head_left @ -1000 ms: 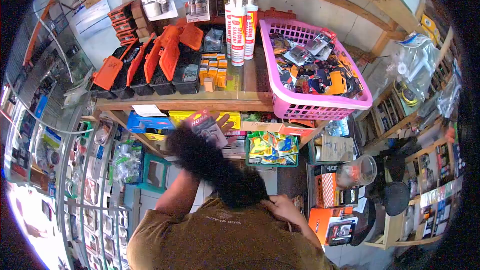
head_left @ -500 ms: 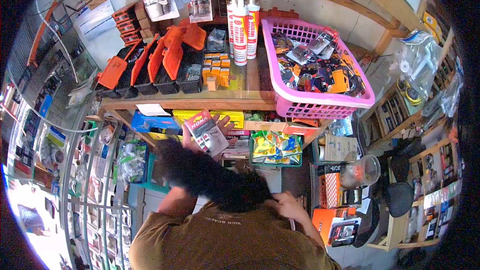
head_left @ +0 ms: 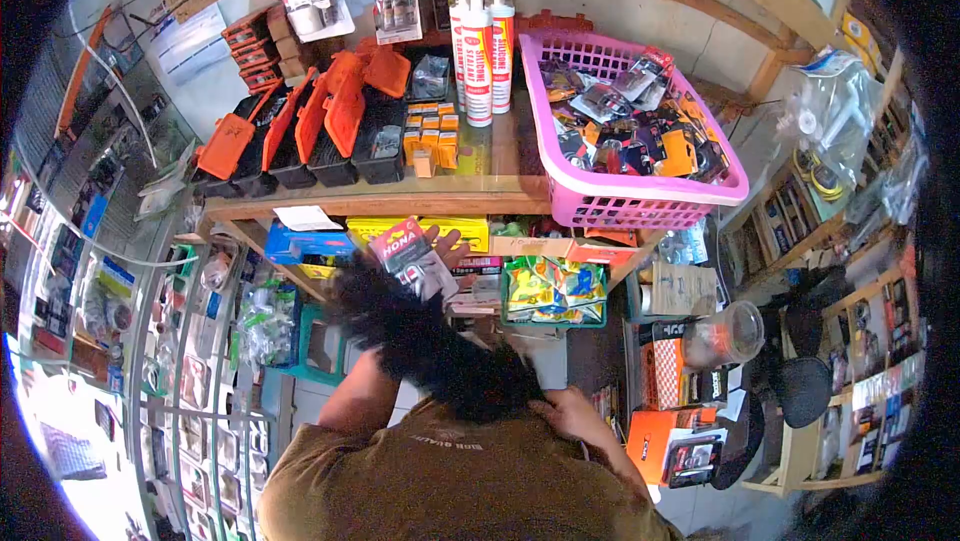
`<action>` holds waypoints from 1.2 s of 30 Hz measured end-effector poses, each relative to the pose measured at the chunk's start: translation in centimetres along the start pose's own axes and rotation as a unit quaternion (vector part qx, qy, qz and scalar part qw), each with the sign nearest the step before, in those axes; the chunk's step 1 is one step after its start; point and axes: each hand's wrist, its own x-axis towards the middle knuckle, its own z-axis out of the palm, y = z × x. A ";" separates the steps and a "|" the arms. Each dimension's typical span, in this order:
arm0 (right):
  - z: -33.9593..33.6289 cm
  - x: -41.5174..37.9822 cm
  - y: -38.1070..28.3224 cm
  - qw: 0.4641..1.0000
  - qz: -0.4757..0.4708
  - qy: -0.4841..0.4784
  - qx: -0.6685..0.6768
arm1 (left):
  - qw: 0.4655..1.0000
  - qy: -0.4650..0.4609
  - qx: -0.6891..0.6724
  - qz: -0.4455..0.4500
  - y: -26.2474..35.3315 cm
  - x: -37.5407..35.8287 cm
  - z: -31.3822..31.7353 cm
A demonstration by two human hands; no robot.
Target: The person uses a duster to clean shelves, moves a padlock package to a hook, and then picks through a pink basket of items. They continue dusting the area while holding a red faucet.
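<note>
A red-and-white packaged card marked HONA (head_left: 405,249) is in my left hand (head_left: 447,244), over the lower shelf. The fingers show behind and beside the card, and dark hair covers the wrist and part of the packet. Its clear lower part holds a small item that I cannot make out. My right hand (head_left: 575,414) is bent up beside the collar of the brown shirt (head_left: 450,471), close to the hair. Its fingertips are hidden, so whether it holds anything does not show.
On the wooden shelf stand black bins with orange lids (head_left: 340,121), small orange boxes (head_left: 430,136), silicone sealant tubes (head_left: 479,71) and a pink basket (head_left: 640,191) of packets. Below is a green tray of yellow packets (head_left: 555,291). A glass rack (head_left: 205,411) stands left.
The head has shifted a little, and the hair now covers more of my left palm. The card stays in my left hand, slightly more tilted. My right hand stays near the collar.
</note>
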 end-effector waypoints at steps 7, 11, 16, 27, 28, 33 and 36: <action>0.1 0.0 -1.3 0.996 0.081 -0.010 0.026 | 0.909 0.043 0.408 0.076 -0.5 0.2 -0.6; 0.4 0.6 -1.8 0.983 0.182 -0.009 0.018 | 0.996 0.033 0.063 0.057 0.9 -0.4 4.1; 1.1 0.9 -1.9 0.987 0.143 -0.071 0.010 | 0.999 0.003 0.037 0.005 2.1 -0.8 3.6; 2.2 1.9 -4.5 0.974 0.222 -0.005 0.029 | 0.993 0.066 -0.048 0.083 3.3 -1.7 2.4; 2.0 2.0 -4.0 0.977 0.191 -0.061 -0.067 | 0.986 -0.068 -0.142 0.047 3.6 -2.0 1.9; 2.2 2.6 -3.5 0.985 0.166 0.011 0.040 | 0.987 0.064 -0.033 0.144 4.6 -2.0 3.0; 1.9 3.5 -4.3 0.976 0.190 -0.095 -0.049 | 0.985 0.091 -0.064 0.130 4.7 -2.1 2.8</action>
